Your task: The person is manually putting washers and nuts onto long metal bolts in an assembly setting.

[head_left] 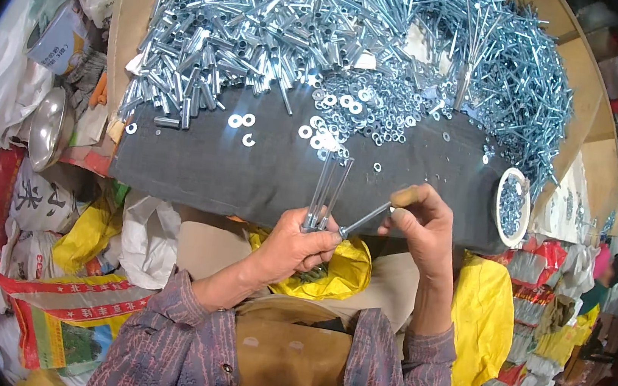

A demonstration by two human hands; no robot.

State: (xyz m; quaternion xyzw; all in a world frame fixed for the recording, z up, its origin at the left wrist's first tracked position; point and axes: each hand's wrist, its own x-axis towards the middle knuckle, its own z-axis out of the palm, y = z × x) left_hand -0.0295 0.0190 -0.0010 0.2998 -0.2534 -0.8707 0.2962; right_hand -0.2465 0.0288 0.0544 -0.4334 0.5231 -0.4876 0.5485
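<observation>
Silvery metal rods [314,210], bunched in the curled fingers of the left hand [297,243] above the yellow bag [352,268], look stiff, light and slick, best gripped mid-shaft, while the right hand [426,225] pinches a slanted rod [365,221] by its upper end.

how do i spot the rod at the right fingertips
Find the dark cloth, then the left hand and right hand at its near edge. The metal rod bridges them, slanting rightward in the picture, unlike the steeper rods bunched in the left hand.
</observation>
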